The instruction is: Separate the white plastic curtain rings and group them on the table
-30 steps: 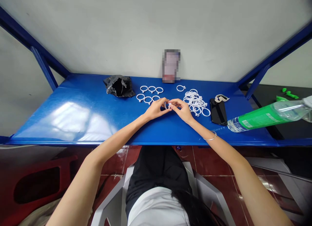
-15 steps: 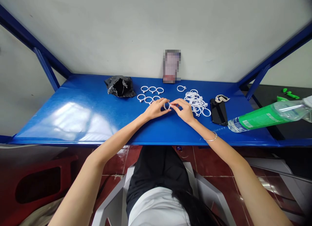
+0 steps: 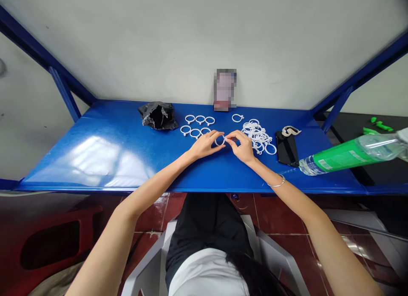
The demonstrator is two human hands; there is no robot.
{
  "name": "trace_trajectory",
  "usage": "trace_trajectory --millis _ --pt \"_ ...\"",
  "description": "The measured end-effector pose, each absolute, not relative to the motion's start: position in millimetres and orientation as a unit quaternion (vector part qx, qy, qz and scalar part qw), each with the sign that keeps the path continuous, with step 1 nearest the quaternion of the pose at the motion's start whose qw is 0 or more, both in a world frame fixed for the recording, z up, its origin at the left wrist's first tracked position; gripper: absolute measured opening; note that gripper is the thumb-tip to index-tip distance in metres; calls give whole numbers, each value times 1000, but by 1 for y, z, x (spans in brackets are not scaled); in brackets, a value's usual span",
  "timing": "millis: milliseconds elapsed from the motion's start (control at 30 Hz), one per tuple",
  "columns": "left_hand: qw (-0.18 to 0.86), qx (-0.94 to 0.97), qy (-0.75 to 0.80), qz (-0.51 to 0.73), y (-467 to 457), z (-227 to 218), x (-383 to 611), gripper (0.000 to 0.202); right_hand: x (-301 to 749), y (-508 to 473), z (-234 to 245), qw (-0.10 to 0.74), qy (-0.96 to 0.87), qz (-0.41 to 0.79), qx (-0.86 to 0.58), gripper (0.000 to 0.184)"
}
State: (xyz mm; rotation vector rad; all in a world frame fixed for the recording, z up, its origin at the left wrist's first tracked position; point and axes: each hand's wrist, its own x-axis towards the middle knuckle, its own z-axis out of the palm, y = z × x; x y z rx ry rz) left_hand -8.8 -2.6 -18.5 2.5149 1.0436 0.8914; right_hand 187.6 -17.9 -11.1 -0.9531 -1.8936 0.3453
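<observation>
Between my two hands is a white curtain ring (image 3: 219, 143), just above the blue table. My left hand (image 3: 205, 145) curves round its left side, with thumb and fingers gripping it. At its right edge, by the small eyelet, the thumb and fingertips of my right hand (image 3: 239, 145) pinch the ring. Two short rows of white curtain rings (image 3: 200, 119) lie beyond my left hand, the nearer row partly covered by it. Next to my right hand is a loose pile of curtain rings (image 3: 255, 132). One single ring (image 3: 237, 118) lies apart behind the pile.
A torn black plastic bag (image 3: 158, 116) lies open at the back left. A blurred-out upright object (image 3: 225, 90) leans on the wall. To the right are a black phone (image 3: 287, 148), a beige curled strip (image 3: 290, 131) and a green-labelled bottle (image 3: 350, 153) on the blue table (image 3: 127, 134).
The ring in my hands has turned slightly and shows rounder now. My hands stay almost in place, and the whole view has shifted a little.
</observation>
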Motion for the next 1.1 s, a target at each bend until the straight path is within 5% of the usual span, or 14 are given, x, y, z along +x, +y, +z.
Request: trace_trajectory --millis 1100 --pt "134 869 364 307 -4 -18 -9 40 188 -18 -13 487 -767 142 -393 25"
